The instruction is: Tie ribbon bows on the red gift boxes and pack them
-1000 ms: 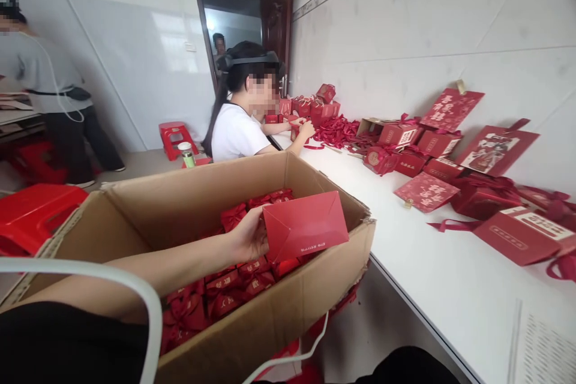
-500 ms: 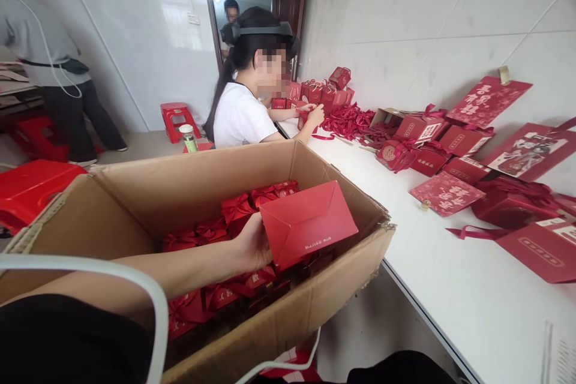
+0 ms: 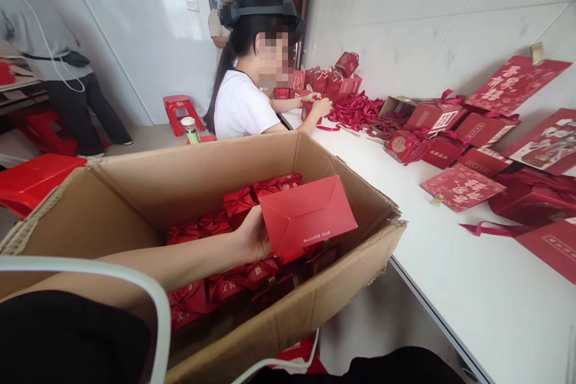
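Note:
My left hand (image 3: pixel 252 237) reaches into a large cardboard carton (image 3: pixel 198 159) and grips a red paper gift box (image 3: pixel 310 216) by its left side. The box is tilted so that its folded base, with a line of small print, faces me. My fingertips are hidden behind it. Below and beyond the hand, several red gift boxes (image 3: pixel 238 201) with ribbon bows are packed in the carton. My right hand is out of view.
A white table (image 3: pixel 427 240) on the right carries red gift boxes (image 3: pixel 434 114), cards and a heap of ribbons (image 3: pixel 355 111). Across the carton a co-worker (image 3: pixel 243 102) in white handles a red box. Red stools (image 3: pixel 36 180) stand left; a white cable (image 3: pixel 153 300) crosses in front.
My view has shifted slightly, moving the table items rightward in the picture. The held gift box stays in my left hand, a little lower against the carton's rim. A person in the doorway shows more.

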`<state>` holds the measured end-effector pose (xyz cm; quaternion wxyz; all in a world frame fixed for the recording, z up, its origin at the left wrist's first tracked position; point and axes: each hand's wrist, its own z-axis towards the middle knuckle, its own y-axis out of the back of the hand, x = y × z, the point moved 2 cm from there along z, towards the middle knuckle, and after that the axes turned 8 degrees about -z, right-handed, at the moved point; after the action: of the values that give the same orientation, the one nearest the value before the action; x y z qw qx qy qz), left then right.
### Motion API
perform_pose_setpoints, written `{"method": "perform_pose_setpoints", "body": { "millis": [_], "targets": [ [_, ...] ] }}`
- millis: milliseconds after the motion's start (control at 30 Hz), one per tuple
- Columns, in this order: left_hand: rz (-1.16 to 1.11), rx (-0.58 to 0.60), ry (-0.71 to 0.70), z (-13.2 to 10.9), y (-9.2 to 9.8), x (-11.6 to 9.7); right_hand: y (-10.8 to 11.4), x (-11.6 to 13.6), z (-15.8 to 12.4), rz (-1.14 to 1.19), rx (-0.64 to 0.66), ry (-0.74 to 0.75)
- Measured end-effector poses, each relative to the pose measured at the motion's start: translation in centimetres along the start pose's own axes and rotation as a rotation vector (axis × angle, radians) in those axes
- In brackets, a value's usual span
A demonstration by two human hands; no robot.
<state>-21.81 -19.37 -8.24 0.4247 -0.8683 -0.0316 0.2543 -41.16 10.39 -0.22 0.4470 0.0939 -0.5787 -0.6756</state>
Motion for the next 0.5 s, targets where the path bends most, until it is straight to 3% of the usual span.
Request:
{"method": "perform_pose_setpoints", "body": {
  "millis": [133, 300, 500],
  "targets": [
    [0.043, -0.183, -0.078, 1.3, 1.2, -0.9, -1.9, -0.1, 1.6, -0.001, 0.001, 0.012],
    [0.003, -0.233, -0.060, 2.5, 2.6, -1.0, -4.2, -0.4, 4.0, 0.002, -0.016, 0.013],
    [-0.061, -0.279, 0.085, 2.9, 5.1, 0.9, -5.6, -0.9, 5.3, 0.025, -0.064, -0.032]
  ]
}}
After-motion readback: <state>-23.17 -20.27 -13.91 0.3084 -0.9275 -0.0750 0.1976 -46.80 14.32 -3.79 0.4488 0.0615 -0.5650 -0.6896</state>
